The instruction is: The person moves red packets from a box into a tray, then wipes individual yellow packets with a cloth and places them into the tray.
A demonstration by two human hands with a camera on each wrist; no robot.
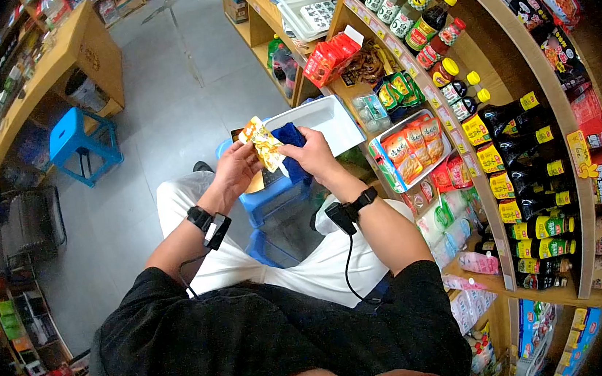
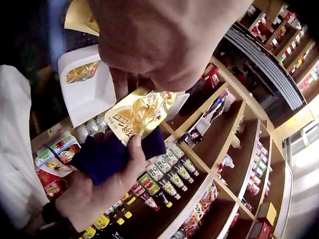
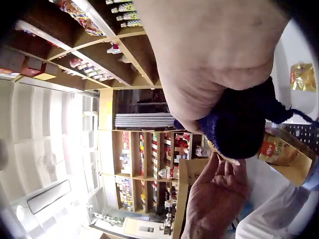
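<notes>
In front of the lap, my left hand pinches one side of a shiny gold-and-white food packet. My right hand holds a bunched dark blue cloth, with its thumb on the front of the packet. The cloth lies against the packet's back and side. Beside them, a white plastic tray contains another gold packet. A small open cardboard box below the hands has a gold packet in it.
A blue plastic stool stands between the knees under the box. Close on the right, a wooden shelf holds sauce bottles and a tray of orange packets. Another blue stool stands on the grey floor near a wooden counter.
</notes>
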